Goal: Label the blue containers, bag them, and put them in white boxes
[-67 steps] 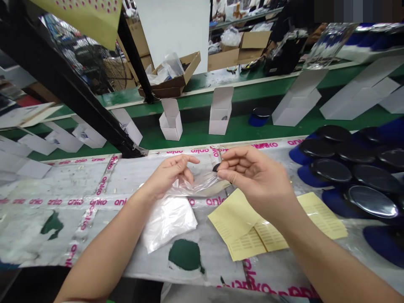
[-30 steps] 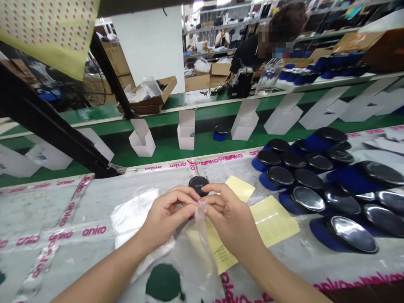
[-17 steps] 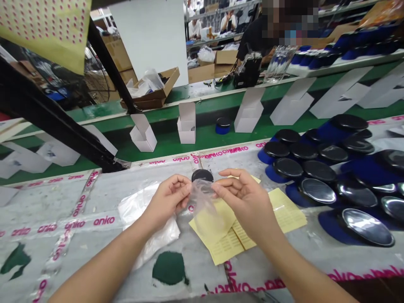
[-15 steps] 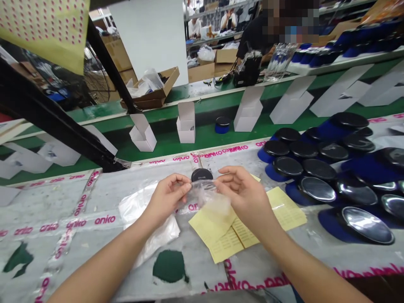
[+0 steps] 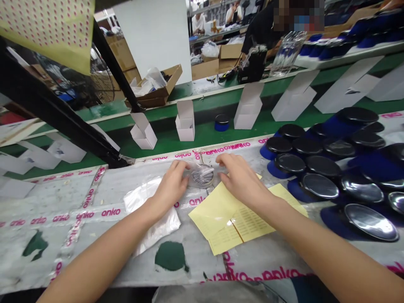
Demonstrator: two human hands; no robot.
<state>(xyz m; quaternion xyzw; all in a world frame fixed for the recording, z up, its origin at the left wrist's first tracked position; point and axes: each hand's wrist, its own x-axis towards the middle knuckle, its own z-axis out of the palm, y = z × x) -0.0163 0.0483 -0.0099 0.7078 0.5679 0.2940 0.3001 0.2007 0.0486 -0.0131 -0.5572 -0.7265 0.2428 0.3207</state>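
Observation:
A round jar with a dark lid [image 5: 202, 178] stands on the covered table between my hands, with a clear plastic bag [image 5: 203, 169] draped over its top. At its left side is my left hand [image 5: 172, 183], thumb and fingertips apart beside the film; whether they touch it is hard to see. My right hand [image 5: 238, 176] is on the other side, fingers slightly bent and spread from the thumb. Beneath my left wrist lies a stack of clear plastic bags [image 5: 158, 227]. Yellow printed sheets [image 5: 221, 227] are under and beside my right wrist.
Several blue jars with black lids [image 5: 320, 185] crowd the right side. Open white boxes [image 5: 185, 126] and one blue jar [image 5: 221, 123] stand on the green belt [image 5: 164, 145]. A black post [image 5: 63, 109] slants across the left. Across the belt is a co-worker [image 5: 261, 29].
The plastic bag, stretched between both hands in front of the jar, now lies over it. Both hands have moved slightly forward and their fingertips have come apart.

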